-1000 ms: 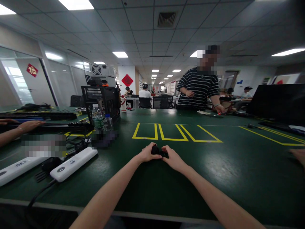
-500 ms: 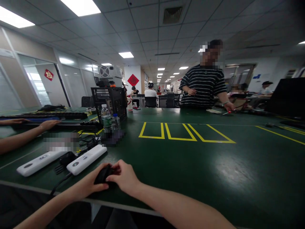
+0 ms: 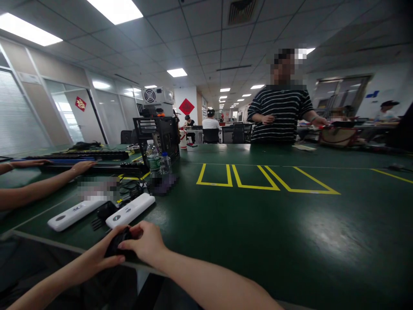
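Observation:
A small dark rounded object (image 3: 116, 244) is held between both my hands over the near left edge of the table; its exact kind is hard to make out. My left hand (image 3: 97, 258) is closed round it from the left, thumb along its near side. From the right, my right hand (image 3: 146, 242) pinches the same object with thumb and fingers. Just beyond my hands lies a white power strip (image 3: 130, 211), with a black plug adapter (image 3: 107, 209) beside it.
Another white power strip (image 3: 75, 214) lies further left. An open computer case (image 3: 158, 137) stands behind water bottles (image 3: 153, 158). A co-worker's hand (image 3: 82, 167) rests by a keyboard (image 3: 97, 170). Yellow tape outlines (image 3: 256, 187) mark the green table (image 3: 232, 232). A person (image 3: 280, 114) stands across it.
Both my hands have moved left and nearer with the black object, from mid-table to the front left edge. The view has turned right. The standing person's arm has shifted outward.

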Motion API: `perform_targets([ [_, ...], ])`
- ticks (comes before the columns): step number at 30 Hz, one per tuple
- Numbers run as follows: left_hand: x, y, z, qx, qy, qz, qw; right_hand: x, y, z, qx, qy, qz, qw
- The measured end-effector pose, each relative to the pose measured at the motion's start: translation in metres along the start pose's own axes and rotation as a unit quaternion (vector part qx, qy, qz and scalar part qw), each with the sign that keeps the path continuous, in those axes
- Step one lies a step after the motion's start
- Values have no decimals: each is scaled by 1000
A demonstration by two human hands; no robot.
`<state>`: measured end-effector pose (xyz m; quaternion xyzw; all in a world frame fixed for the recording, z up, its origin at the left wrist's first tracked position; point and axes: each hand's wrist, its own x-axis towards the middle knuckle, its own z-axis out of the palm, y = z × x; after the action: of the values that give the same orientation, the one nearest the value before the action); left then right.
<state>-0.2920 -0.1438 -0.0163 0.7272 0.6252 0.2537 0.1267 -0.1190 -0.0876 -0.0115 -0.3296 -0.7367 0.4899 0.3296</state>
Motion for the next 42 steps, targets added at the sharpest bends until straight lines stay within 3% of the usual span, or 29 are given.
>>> perform_targets([
  [4,9,17,6,-46,-23,1,999,2,4,-13,3,1,-11,1000],
  [7,36,46,22,-65,-29,18,997,2,12,-47,-4,-9,-40,999],
  [12,123,112,80,-141,-83,105,981,-6,37,-154,11,28,-2,1000],
  [15,179,155,125,-172,-98,164,966,-21,48,-221,51,92,76,992],
  [17,205,181,149,-186,-108,195,957,-34,52,-255,90,143,130,977],
  [19,218,201,165,-180,-91,217,955,-45,55,-277,121,167,141,968],
  [23,211,220,170,-133,-46,284,949,-65,56,-289,121,170,106,972],
  [27,191,223,162,-58,-14,347,936,-81,55,-285,65,131,18,989],
  [30,184,223,158,-22,-15,359,933,-85,55,-284,24,117,-16,993],
  [39,187,220,161,-28,-11,359,933,-84,55,-285,80,84,-11,993],
  [42,187,220,158,-33,-14,361,932,-85,54,-284,76,100,6,992],
])
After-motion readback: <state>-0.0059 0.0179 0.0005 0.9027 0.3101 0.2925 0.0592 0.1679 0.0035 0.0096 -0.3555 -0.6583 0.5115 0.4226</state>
